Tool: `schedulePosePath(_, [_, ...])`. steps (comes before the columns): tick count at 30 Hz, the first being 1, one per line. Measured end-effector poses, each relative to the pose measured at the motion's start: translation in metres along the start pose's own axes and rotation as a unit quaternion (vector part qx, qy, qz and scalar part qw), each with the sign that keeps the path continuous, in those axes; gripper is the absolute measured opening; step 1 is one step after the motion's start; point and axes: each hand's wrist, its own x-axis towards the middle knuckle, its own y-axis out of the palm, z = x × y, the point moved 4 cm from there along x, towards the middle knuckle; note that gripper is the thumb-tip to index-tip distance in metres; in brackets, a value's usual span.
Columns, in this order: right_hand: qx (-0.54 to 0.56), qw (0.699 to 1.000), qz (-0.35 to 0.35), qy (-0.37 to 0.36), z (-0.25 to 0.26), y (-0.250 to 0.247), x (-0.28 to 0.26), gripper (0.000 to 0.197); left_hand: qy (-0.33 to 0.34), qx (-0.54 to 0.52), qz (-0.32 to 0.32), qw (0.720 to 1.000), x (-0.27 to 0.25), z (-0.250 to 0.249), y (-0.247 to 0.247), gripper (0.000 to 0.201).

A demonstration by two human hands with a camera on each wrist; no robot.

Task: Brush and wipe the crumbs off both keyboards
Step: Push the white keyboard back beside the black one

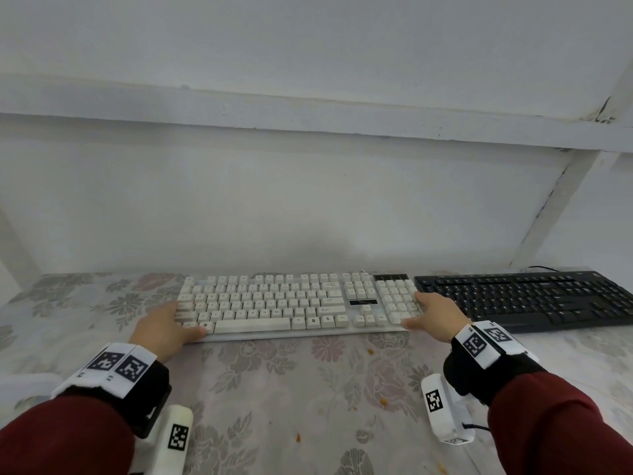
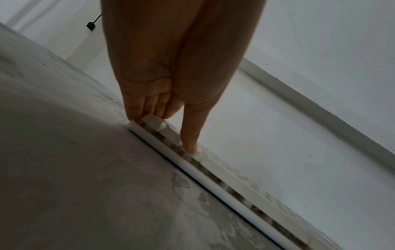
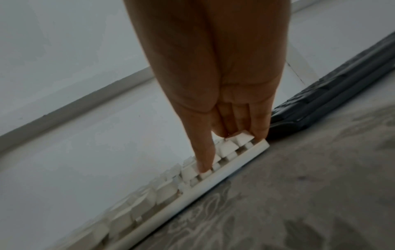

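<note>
Both arms reach forward. The left hand (image 1: 163, 326) and right hand (image 1: 432, 315) clasp the white keyboard (image 1: 294, 303) by its ends, fingers curled over the edges, thumbs on the front keys. The black keyboard (image 1: 534, 298) lies just beyond the right fingers (image 3: 259, 125).

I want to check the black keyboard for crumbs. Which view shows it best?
The head view: the black keyboard shows nearly whole, from above, right of the white keyboard. The right wrist view catches only its near edge, side-on. The left wrist view misses it.

Bare cloth (image 1: 274, 389) before the white keyboard (image 1: 291, 303); black keyboard (image 1: 531, 299) just beside its right end.
</note>
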Motion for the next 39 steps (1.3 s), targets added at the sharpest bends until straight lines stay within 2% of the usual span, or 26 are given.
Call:
schedulePosePath(7, [-0.008,1.0,0.007,0.003,0.0,-0.002,-0.003,0.046,-0.002,0.015,0.006,1.0,-0.001,-0.001,0.0,0.062])
schedulePosePath(17, [0.002,1.0,0.009,0.002,-0.004,-0.001,-0.012,0.039,-0.001,0.036,0.01,0.999,-0.005,0.003,-0.001,0.063])
schedulePosePath(22, [-0.006,1.0,0.01,0.009,0.001,0.0,-0.024,0.054,0.011,0.038,0.015,0.999,-0.013,0.002,-0.001,0.066])
schedulePosePath(26, [0.008,1.0,0.006,-0.005,0.001,0.0,-0.029,0.04,0.038,0.026,0.03,0.998,-0.022,0.003,-0.001,0.066])
schedulePosePath(29, [0.027,0.999,0.012,-0.013,-0.001,0.002,-0.034,0.046,0.053,0.024,0.03,0.998,-0.024,0.008,-0.003,0.067])
schedulePosePath(32, [0.044,0.998,0.028,-0.028,0.0,0.001,-0.041,0.044,0.055,0.01,0.04,0.998,-0.029,0.008,-0.006,0.067])
schedulePosePath(35, [0.043,0.998,0.04,-0.031,0.001,-0.005,-0.053,0.053,0.101,-0.017,0.067,0.992,-0.032,0.003,-0.009,0.058])
schedulePosePath(37, [0.055,0.997,0.026,-0.047,0.005,-0.012,-0.064,0.05,0.138,-0.017,0.059,0.989,-0.038,-0.006,-0.008,0.063])
schedulePosePath(39, [0.082,0.994,0.013,-0.074,0.01,-0.021,-0.076,0.039,0.151,-0.032,0.02,0.988,-0.052,-0.018,-0.012,0.053])
